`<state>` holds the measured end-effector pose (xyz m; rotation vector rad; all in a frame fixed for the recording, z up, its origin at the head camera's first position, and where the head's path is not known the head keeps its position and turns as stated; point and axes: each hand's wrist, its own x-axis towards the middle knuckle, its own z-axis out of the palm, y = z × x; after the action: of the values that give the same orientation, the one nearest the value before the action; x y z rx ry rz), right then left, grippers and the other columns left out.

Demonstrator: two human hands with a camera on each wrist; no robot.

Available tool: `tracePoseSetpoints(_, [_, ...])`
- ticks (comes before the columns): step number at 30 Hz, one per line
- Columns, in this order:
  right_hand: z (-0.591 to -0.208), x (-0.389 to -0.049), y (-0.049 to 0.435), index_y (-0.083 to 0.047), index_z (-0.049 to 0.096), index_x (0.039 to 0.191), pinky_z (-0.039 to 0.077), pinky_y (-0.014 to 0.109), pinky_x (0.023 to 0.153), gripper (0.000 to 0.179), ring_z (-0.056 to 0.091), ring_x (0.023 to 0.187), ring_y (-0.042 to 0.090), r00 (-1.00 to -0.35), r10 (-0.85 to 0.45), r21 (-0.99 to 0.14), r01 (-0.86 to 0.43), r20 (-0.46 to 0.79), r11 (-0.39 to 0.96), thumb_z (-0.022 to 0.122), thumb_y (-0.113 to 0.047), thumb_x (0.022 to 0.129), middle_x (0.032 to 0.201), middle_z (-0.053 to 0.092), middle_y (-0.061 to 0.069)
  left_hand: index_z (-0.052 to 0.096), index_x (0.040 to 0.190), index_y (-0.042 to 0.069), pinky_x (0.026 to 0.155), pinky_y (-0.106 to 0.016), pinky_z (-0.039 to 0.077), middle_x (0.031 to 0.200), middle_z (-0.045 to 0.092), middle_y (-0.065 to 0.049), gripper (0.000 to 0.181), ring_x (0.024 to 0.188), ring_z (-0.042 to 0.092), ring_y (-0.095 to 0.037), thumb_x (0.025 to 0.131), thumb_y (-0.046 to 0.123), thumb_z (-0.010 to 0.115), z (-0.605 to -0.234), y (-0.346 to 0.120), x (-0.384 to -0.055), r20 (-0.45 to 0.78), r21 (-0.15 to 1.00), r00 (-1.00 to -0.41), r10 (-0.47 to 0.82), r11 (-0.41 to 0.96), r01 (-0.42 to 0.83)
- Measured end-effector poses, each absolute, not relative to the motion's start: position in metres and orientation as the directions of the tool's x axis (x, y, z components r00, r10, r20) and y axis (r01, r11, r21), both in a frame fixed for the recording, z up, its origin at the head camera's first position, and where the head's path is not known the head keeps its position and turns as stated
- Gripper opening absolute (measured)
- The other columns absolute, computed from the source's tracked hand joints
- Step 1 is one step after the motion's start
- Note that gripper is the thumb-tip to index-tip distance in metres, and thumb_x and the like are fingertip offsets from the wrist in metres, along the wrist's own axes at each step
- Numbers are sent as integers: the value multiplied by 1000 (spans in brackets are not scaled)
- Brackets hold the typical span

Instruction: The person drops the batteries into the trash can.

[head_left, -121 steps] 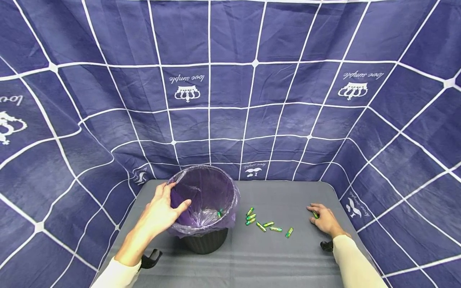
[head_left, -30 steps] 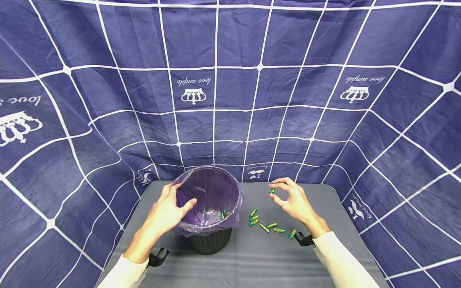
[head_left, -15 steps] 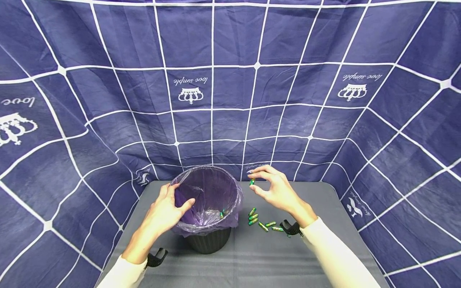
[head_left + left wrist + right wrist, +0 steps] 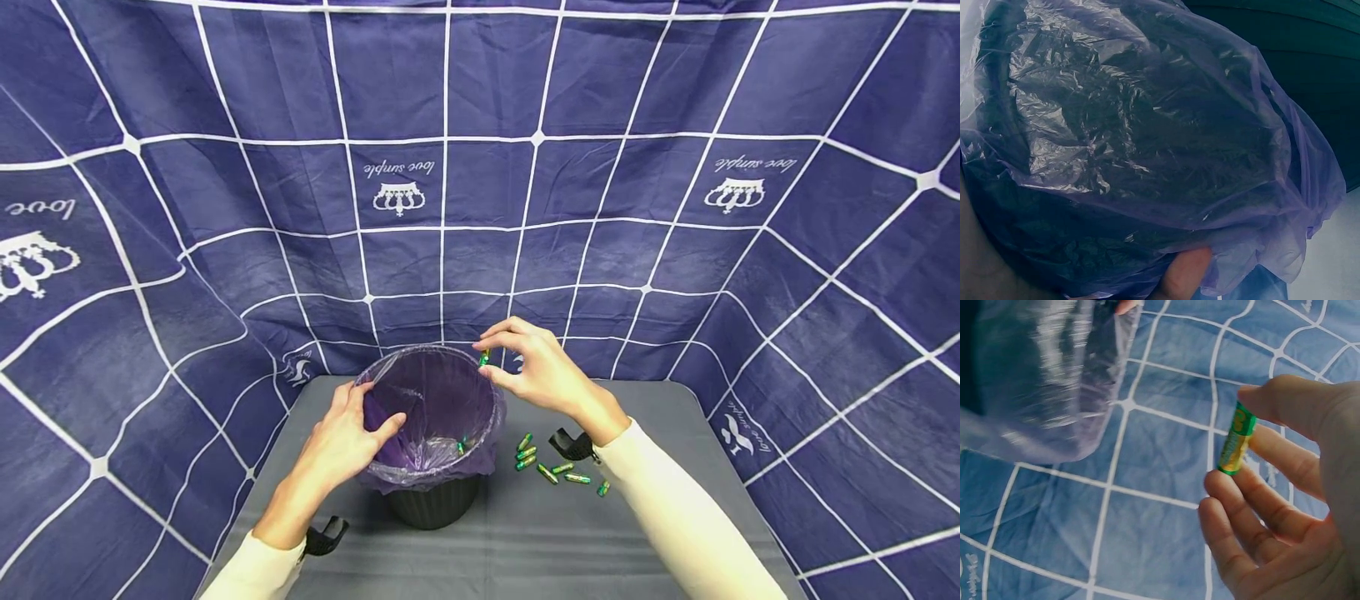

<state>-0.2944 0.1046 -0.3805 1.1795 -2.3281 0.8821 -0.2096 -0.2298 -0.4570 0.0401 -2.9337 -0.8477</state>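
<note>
At the far left, beyond the left fingers, we see a blue curtain (image 4: 292, 196) with white grid lines. Behind those fingers come a cream left sleeve (image 4: 251, 575) and a black strap (image 4: 326, 536). The left hand (image 4: 337, 442) rests on the left rim of a black ribbed waste bin (image 4: 431, 507), its thumb spread from the fingers over the opening; we cannot make out every fingertip. Beneath them, a translucent purple bin liner (image 4: 408, 477) folds over the rim. Right of that thumb, low inside, we spot one green battery (image 4: 461, 447). Further right, the right hand (image 4: 543, 375) pinches a green-and-gold cylindrical battery (image 4: 1236, 440) between thumb and fingertips, raised near the bin's right rim. Below and right of these pinching fingers, seven loose batteries (image 4: 547, 473) lie on the grey tabletop (image 4: 540, 542), three close together nearest the bin. Behind the right fingers we find a second strap (image 4: 570, 445) and a right sleeve (image 4: 675, 508).
</note>
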Motion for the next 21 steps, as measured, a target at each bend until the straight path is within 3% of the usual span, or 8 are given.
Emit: tracePoseSetpoints(21, [-360, -305, 65, -11, 88, 130, 64, 47, 110, 30, 81, 126, 27, -603, -631, -394, -797, 488, 457, 90, -20, 101, 132, 81, 6, 39, 177, 2, 118, -82, 51, 180, 37, -28, 100, 148, 58, -71, 109, 68, 71, -455, -231, -211, 55, 529, -997, -46, 849, -10])
